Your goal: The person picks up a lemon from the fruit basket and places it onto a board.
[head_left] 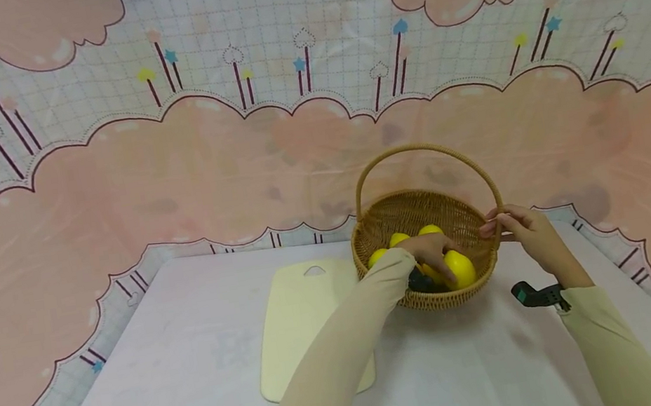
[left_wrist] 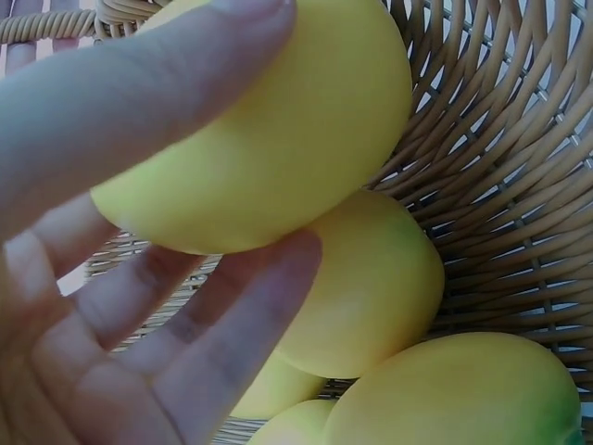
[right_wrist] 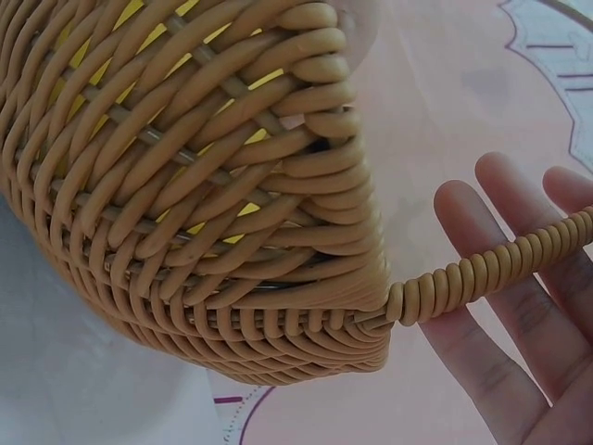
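A wicker basket [head_left: 456, 218] with a tall arched handle [head_left: 419, 147] stands on the table, with several smooth yellow fruits [left_wrist: 454, 394] inside. My left hand [head_left: 432, 251] reaches over the front rim and grips one large yellow fruit [left_wrist: 287, 139], thumb across one side and fingertips against the other. More fruits lie beneath and beside it, some tinged green. At the basket's right side, my right hand [head_left: 532, 238] holds the handle near its base. In the right wrist view, the fingers [right_wrist: 528, 315] lie behind the wrapped handle, and yellow shows through the weave.
A cream cutting board [head_left: 299, 321] lies flat left of the basket, partly under my left forearm. The white table [head_left: 167, 370] backs onto a patterned curtain [head_left: 219, 177]. A small black camera [head_left: 538, 295] sticks out from my right wrist.
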Demonstrator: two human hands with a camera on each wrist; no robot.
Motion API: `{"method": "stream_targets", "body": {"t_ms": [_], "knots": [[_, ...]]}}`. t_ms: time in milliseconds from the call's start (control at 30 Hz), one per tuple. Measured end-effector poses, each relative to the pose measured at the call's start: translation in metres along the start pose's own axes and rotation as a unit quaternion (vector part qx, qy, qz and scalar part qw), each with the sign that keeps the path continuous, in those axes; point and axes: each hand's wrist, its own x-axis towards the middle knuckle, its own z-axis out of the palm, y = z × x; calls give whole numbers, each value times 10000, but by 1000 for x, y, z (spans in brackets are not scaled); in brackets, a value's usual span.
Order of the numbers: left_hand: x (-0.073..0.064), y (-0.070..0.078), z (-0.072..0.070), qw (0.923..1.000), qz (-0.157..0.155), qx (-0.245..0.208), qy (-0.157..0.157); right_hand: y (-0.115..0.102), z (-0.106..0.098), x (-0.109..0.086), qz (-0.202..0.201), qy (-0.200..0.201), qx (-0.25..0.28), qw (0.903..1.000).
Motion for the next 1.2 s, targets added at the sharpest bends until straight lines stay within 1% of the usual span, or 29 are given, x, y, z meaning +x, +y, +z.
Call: {"method": "stream_targets", "body": {"t_ms": [233,400,467,633,733,867,1000,1200], "knots": [[-4,3,0,9999,24,-154,-13,1,0,0,28,54,-46,10000],[-4,4,0,9999,144,-83,-38,2,0,0,68,48,-84,9999],[-3,4,-1,9997,197,-107,-7,2,0,0,56,48,-67,10000],[0,2,-2,9988,155,-452,145,2,-1,0,-6,38,32,10000],[1,0,-2,9988,169,-416,173,1,-1,1,-21,25,52,10000],[0,0,-3,9993,177,-316,-44,0,-1,1,-9,26,44,10000],[-2,2,-4,9986,177,-403,-302,0,0,1,-7,24,75,10000],[-3,3,-5,9972,329,-428,-517,0,0,2,-27,41,170,9998]]}}
